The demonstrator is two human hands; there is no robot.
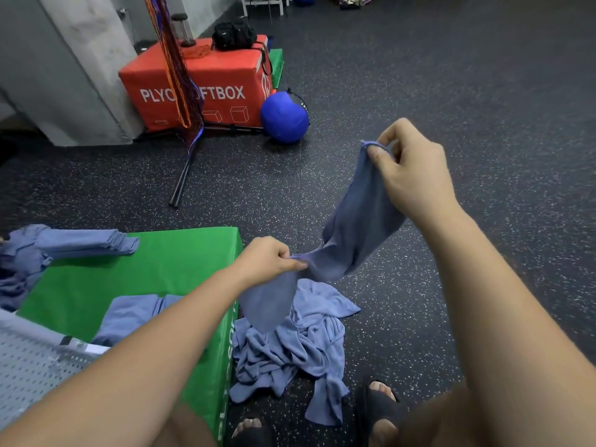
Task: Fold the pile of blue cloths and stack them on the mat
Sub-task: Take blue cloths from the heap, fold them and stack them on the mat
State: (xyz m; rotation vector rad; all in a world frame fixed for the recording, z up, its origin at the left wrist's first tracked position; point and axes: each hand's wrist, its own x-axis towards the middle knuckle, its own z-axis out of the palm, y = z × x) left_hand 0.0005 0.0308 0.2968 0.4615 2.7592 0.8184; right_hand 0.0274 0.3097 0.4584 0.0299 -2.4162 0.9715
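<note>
Holding one blue cloth (358,227) up over the floor (354,91) beside the green mat (145,272): right grip (409,169) pinching a top corner, left grip (271,259) pinching a bunched lower part. Twisted between the two, so likely to fold crooked unless shaken flat first. Risking a slip from that thin corner pinch. Trailing end hanging just over the pile (296,350) on the floor, apt to snag and drag loose cloths along.

a gym: speckled rubber floor (451,75), red plyo soft box (206,88), blue medicine ball (283,119), green mat (135,275).
</note>
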